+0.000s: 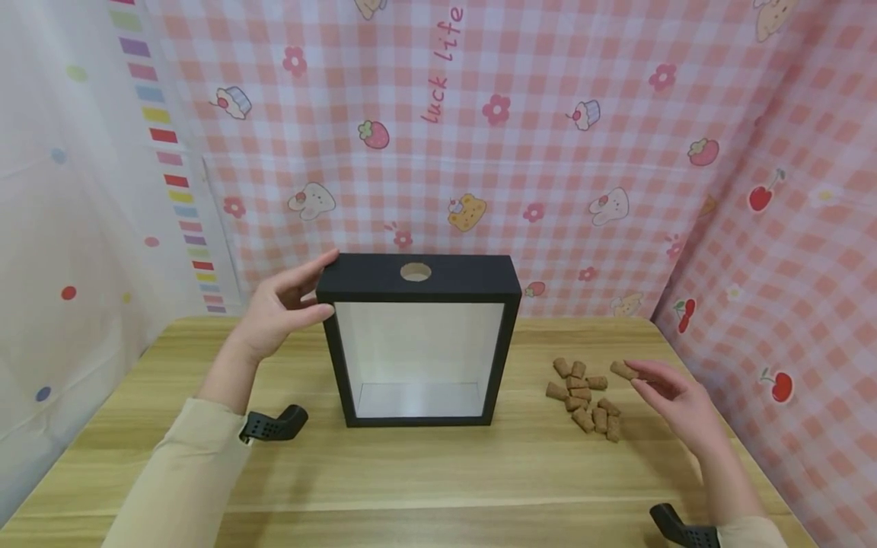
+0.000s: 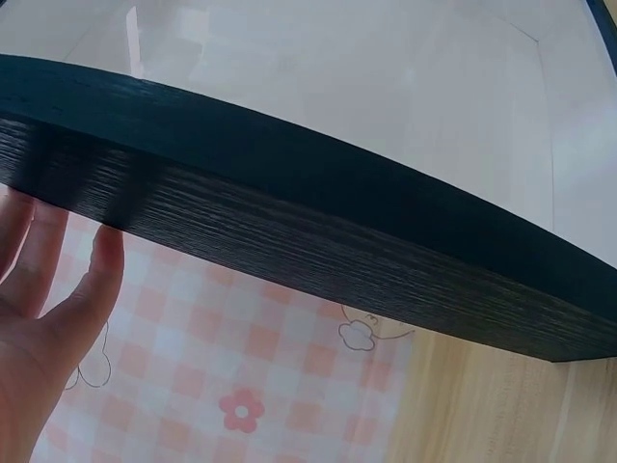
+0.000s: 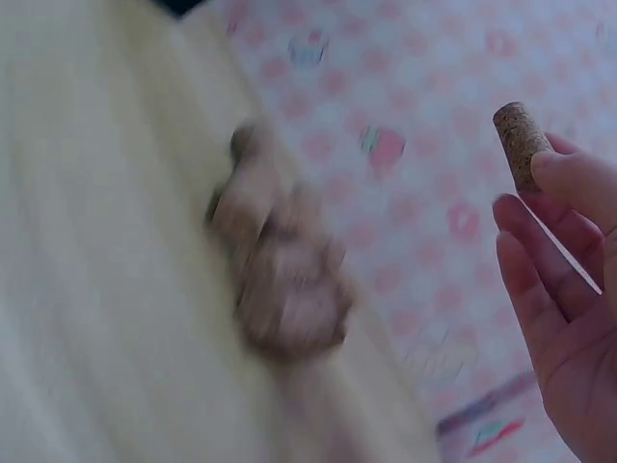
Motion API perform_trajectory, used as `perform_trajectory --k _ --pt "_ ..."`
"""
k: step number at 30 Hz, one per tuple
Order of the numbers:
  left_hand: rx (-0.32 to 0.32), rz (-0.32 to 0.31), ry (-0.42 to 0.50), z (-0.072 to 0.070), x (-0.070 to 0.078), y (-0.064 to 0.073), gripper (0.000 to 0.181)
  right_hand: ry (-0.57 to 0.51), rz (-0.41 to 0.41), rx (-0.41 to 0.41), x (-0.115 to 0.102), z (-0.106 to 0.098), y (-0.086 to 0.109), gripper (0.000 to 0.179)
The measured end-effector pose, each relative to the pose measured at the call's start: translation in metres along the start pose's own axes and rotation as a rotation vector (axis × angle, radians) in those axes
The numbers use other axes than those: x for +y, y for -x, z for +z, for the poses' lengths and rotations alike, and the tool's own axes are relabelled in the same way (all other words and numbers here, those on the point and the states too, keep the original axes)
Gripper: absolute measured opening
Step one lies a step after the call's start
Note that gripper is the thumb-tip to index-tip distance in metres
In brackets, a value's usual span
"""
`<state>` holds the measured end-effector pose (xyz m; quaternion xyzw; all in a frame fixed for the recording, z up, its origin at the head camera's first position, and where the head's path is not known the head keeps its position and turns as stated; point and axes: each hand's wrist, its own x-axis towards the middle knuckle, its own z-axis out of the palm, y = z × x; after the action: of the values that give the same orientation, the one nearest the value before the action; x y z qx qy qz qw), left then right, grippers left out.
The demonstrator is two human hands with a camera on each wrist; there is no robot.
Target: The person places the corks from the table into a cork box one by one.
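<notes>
A black-framed shadow box [image 1: 419, 283] with a clear front, a white inside and a round hole in its top stands upright on the table. At its upper left corner my left hand [image 1: 277, 308] grips the frame, thumb by the front edge and fingers behind; the left wrist view shows fingertips [image 2: 108, 241] against the black side. Between thumb and fingers of my right hand [image 1: 674, 399] a wine cork [image 3: 522, 145] is pinched by one end. Just left of that hand lies a loose pile of corks [image 1: 578, 392], blurred in the right wrist view.
The wooden table [image 1: 411, 487] carries the box near its middle and the corks to the right. A pink checked cloth [image 1: 548, 167] hangs behind and along the right side. White dotted cloth [image 1: 62, 228] hangs at the left.
</notes>
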<state>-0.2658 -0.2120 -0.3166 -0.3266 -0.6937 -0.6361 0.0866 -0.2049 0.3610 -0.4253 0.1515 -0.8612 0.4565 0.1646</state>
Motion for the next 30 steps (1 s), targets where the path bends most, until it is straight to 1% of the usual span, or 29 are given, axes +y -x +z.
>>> perform_trajectory --k 5,11,16,20,23,27,30 --pt "0.002 -0.01 0.003 0.0 0.001 0.0 0.066 -0.071 -0.051 -0.009 -0.034 0.008 -0.018 0.034" --pt "0.007 -0.01 0.003 0.0 0.001 0.001 0.066 -0.195 -0.154 -0.004 -0.073 0.018 -0.043 0.033" --pt "0.006 -0.014 -0.006 0.0 0.0 0.001 0.066 -0.27 -0.231 0.016 -0.099 0.025 -0.059 0.033" --pt "0.008 -0.016 -0.016 0.0 0.0 0.001 0.066 -0.299 -0.251 0.031 -0.118 0.029 -0.071 0.032" --pt "0.009 -0.014 -0.02 0.001 -0.001 0.001 0.066 -0.346 -0.267 0.037 -0.132 0.031 -0.08 0.032" --pt "0.007 -0.009 -0.013 0.001 -0.001 0.001 0.066 -0.438 -0.29 0.034 -0.152 0.033 -0.092 0.031" --pt "0.005 -0.003 -0.005 0.001 0.0 0.001 0.066 -0.449 -0.324 0.024 -0.168 0.035 -0.1 0.031"
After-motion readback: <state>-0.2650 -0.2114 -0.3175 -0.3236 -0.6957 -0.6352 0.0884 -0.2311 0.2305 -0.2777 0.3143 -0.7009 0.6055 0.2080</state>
